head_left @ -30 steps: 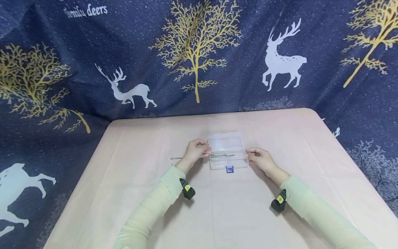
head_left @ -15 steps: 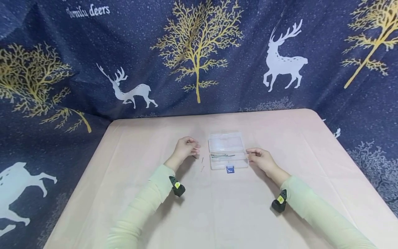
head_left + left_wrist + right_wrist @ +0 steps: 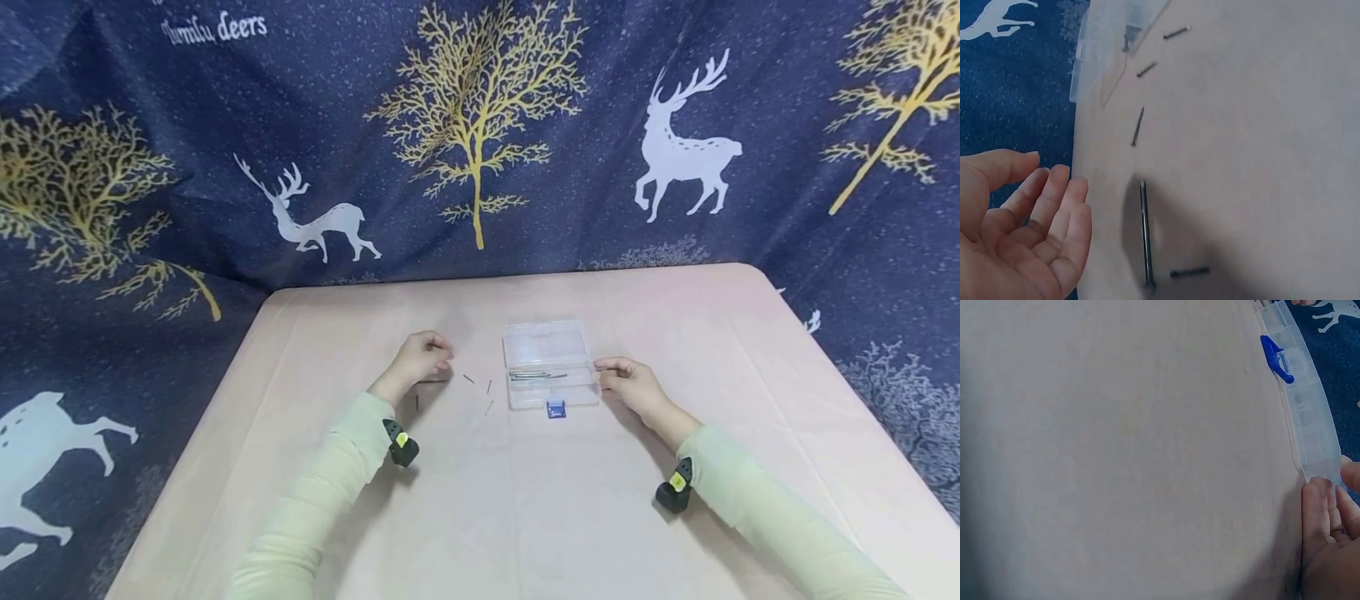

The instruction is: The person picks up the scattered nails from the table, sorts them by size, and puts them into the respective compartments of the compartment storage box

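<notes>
Head view: a clear plastic box (image 3: 551,367) lies open near the middle of the pink table (image 3: 525,517), its blue latch (image 3: 556,408) on the near edge and a few thin metal pins (image 3: 536,376) inside. The right hand (image 3: 630,385) rests at the box's right end; the right wrist view shows its fingertips (image 3: 1319,494) touching the box's corner (image 3: 1322,469), lightly bent rather than wrapped round it. Left of the box, 3 short nails (image 3: 487,387) lie loose on the table. Further left, the left hand (image 3: 418,358) hovers with fingers loosely curled, holding nothing; in the left wrist view a longer nail (image 3: 1145,234) lies just beside its fingers (image 3: 1054,212). A dark blue cloth (image 3: 480,133) printed with deer and trees hangs behind the table.
</notes>
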A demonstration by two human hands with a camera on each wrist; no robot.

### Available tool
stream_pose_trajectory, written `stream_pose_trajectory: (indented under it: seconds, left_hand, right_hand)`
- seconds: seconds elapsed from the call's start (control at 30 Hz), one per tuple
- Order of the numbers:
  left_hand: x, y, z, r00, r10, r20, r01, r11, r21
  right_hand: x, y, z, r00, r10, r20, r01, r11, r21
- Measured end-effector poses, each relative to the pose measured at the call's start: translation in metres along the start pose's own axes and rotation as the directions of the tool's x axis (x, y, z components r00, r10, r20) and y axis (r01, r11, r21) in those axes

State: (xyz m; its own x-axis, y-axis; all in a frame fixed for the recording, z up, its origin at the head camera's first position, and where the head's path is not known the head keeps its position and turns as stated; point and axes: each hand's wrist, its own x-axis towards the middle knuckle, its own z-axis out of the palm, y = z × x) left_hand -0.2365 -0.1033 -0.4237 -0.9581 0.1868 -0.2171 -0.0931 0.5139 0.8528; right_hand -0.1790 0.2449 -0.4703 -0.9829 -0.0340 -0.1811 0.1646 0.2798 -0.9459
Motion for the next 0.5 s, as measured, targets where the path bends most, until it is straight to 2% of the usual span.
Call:
stream_pose_trajectory:
  seconds: [0.1,0.27,0.37,0.5]
  left_hand:
    - [-0.001,-0.004,-0.003,1.000,0.030,0.005,-0.030,0.995,0.094]
    - [-0.003,-0.011,-0.007,0.994,0.106,0.022,-0.108,0.962,0.251]
    - [-0.003,-0.014,-0.010,0.993,0.113,0.031,-0.117,0.947,0.298]
    - [-0.004,-0.018,-0.014,0.995,0.084,0.046,-0.094,0.933,0.347]
  right_hand:
    - [-0.001,0.000,0.000,1.000,0.000,0.000,0.000,1.000,-0.010]
    - [-0.001,0.002,0.000,1.000,-0.001,-0.010,0.001,1.000,-0.026]
    - [0.000,0.002,0.000,1.000,0.003,-0.014,-0.003,0.999,-0.053]
    - [0.002,0.003,-0.001,1.000,0.007,-0.016,-0.008,0.998,-0.061]
